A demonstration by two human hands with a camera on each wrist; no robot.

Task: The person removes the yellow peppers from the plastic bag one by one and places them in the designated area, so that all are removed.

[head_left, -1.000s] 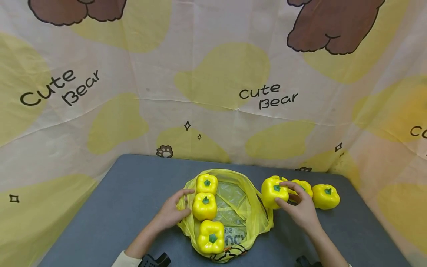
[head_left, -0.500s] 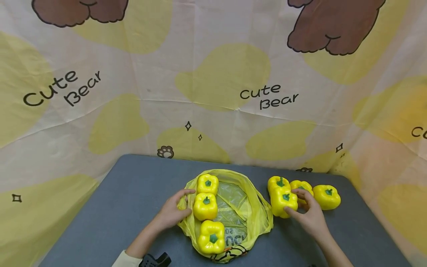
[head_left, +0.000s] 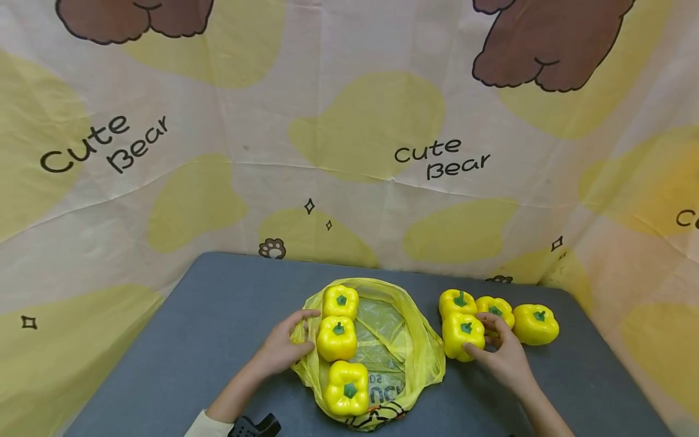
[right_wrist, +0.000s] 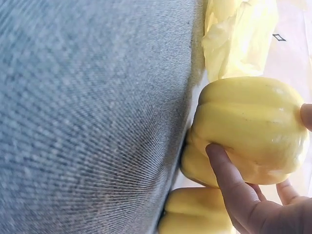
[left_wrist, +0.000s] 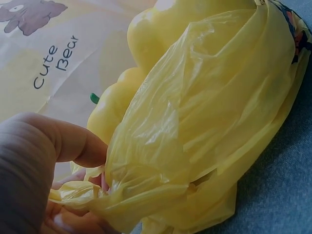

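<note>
A: How far along?

B: Looks under halfway. Shows three peppers (head_left: 337,340) in the plastic bag (head_left: 422,364), from eleven via nine to seven o'clock; leaves four more peppers (head_left: 537,326) outside, towards two and three.

A: And the grip?

B: Pinching the bag's edge at nine with the left fingers (left_wrist: 73,140); grasping the nearest pepper (head_left: 459,341), at three, with the right fingers (right_wrist: 236,190).

A: Materials?

B: Thin, crinkled, see-through bag; glossy, blocky, lobed peppers with green stems (head_left: 350,391); rough, woven-looking, blue-grey tabletop (head_left: 235,315).
</note>
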